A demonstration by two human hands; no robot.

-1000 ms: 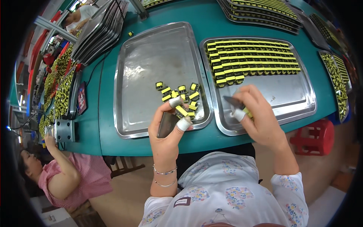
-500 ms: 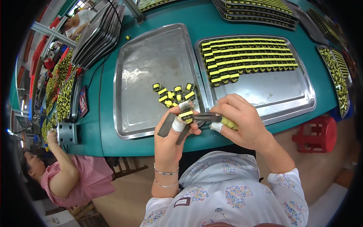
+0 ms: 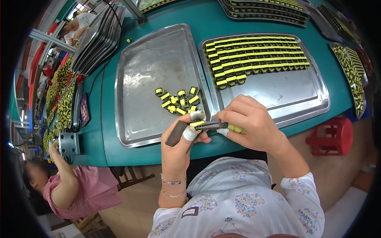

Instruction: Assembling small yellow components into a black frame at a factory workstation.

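My left hand [image 3: 174,150] pinches a small black and yellow transformer [image 3: 196,123] between thumb and fingertips over the near edge of the left tray. White tape wraps some of its fingertips, and a dark grey flat strip [image 3: 176,133] lies against its fingers. My right hand [image 3: 254,126], closed, grips pliers [image 3: 211,125] with a yellow-green handle. Their dark jaws reach left across the transformer and partly cover it; whether they bite on it I cannot tell. Just beyond my left hand, several loose transformers [image 3: 182,94] lie in the metal tray [image 3: 147,59].
A second metal tray [image 3: 285,105] on the right holds rows of transformers [image 3: 258,55]. Loaded trays [image 3: 266,12] are stacked at the back, and more stacked trays [image 3: 97,39] stand back left. A red stool [image 3: 331,137] is at right. A co-worker in pink stripes [image 3: 81,186] sits at left.
The plier jaws have moved left and now lie over the transformer, hiding more of it. My right hand has shifted slightly left with them. The view has shifted a little.
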